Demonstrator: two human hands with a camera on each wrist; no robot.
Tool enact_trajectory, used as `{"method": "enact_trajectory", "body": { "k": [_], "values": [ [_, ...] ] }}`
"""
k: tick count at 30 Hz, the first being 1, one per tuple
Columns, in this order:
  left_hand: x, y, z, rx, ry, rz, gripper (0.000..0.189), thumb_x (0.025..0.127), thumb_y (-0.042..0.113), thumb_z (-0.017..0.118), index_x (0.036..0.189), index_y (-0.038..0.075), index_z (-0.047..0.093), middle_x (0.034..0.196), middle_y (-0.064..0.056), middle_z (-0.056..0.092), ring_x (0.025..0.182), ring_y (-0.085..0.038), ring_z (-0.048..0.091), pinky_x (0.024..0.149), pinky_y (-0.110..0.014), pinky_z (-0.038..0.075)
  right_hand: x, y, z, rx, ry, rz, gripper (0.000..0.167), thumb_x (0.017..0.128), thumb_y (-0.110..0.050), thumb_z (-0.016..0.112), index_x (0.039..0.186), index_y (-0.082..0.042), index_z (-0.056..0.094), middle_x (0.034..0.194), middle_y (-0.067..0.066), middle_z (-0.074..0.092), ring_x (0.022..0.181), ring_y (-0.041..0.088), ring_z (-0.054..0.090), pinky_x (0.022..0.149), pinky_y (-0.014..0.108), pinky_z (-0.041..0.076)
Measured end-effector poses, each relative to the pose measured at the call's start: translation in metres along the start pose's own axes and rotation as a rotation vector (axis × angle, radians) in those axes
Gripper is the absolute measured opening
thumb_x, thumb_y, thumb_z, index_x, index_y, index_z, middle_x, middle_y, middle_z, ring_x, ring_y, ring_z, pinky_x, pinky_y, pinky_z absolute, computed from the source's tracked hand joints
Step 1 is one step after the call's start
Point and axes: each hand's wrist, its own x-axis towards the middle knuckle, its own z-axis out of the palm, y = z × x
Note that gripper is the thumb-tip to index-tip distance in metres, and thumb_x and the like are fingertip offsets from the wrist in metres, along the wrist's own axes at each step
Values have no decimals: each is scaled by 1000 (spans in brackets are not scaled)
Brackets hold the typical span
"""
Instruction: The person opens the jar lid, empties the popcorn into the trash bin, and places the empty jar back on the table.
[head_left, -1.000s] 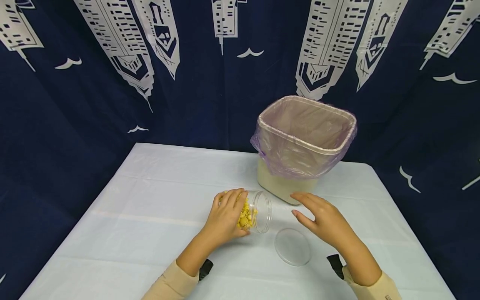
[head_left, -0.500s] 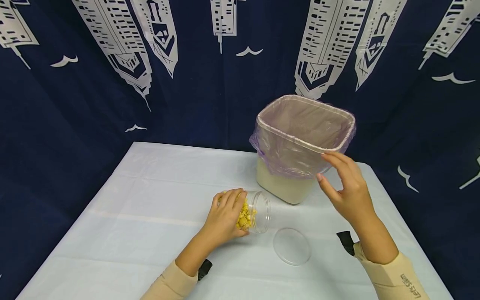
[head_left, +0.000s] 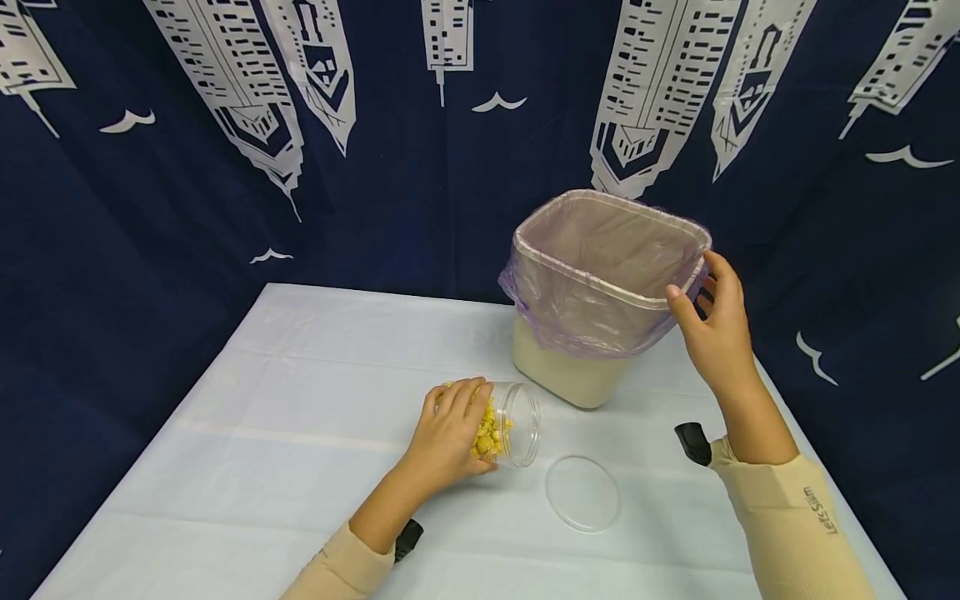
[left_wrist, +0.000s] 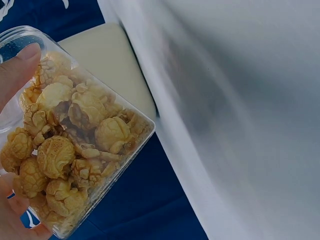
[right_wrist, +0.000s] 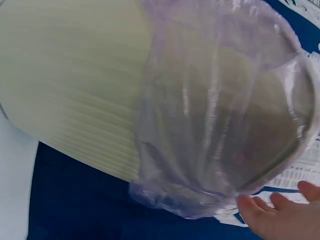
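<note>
My left hand (head_left: pixel 450 429) grips a clear plastic jar (head_left: pixel 521 425), which lies on its side with its mouth toward the right. Yellow popcorn (left_wrist: pixel 65 145) fills much of the jar, as the left wrist view shows up close. Beside the jar's mouth, a clear round lid (head_left: pixel 582 493) lies flat on the table. My right hand (head_left: pixel 716 329) is at the right front corner of a cream bin (head_left: pixel 573 375), its thumb and fingers spread at the rim. A translucent purple bag (right_wrist: pixel 200 115) lines the bin and folds over that rim.
A white cloth covers the table (head_left: pixel 247 433). Behind it hangs a dark blue curtain (head_left: pixel 390 225) with white building prints. The bin stands near the table's back right. Black straps with small devices sit at both wrists.
My right hand has moved up and to the right, from above the lid to the bin's rim. My left hand and the jar have stayed in place.
</note>
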Motion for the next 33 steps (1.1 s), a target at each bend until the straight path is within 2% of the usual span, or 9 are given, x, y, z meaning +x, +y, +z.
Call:
{"method": "enact_trajectory", "body": {
  "k": [3,5,9,13,18,24,33],
  "values": [
    [0,0,-1,-2,2,-1,109,45,50,83,131,3,35,129,-13,41,119,-27,34,94,-46,26,3,7,1,71,-63,98,62,92,-23,47,141,-6,14,144,18,14,129,38,18,101,51,20],
    [0,0,-1,-3,4,0,109,45,50,84,131,3,36,129,-13,41,119,-27,35,93,-46,26,4,10,2,114,-89,151,63,93,-25,45,142,-5,10,145,19,10,128,39,19,100,51,21],
    [0,0,-1,-2,6,-1,108,45,50,84,131,3,36,129,-13,41,119,-27,35,93,-46,26,5,13,5,246,-115,248,66,93,-28,45,142,-5,7,146,20,7,128,33,23,99,49,23],
    [0,-1,-1,-3,11,1,108,45,50,84,131,3,36,129,-13,41,119,-27,35,93,-46,26,5,12,7,393,-116,316,70,93,-28,47,143,-7,2,147,19,1,130,28,18,98,53,18],
    [1,-2,-2,0,24,-10,108,46,51,83,131,2,35,129,-14,41,119,-28,35,93,-46,26,5,14,8,418,-111,329,71,93,-25,46,143,-7,-1,147,19,-2,130,28,16,98,54,17],
    [7,-4,-11,13,72,-54,106,49,54,80,130,4,34,126,-12,41,116,-28,37,91,-44,28,4,15,10,428,-104,323,70,93,-25,47,143,-7,2,147,19,-1,130,28,17,98,54,16],
    [27,-12,-30,17,184,-97,103,50,53,79,129,4,34,125,-12,42,113,-27,38,87,-45,30,5,14,10,428,-91,323,67,93,-24,47,142,-7,6,147,19,4,129,28,20,98,55,17]
  ]
}}
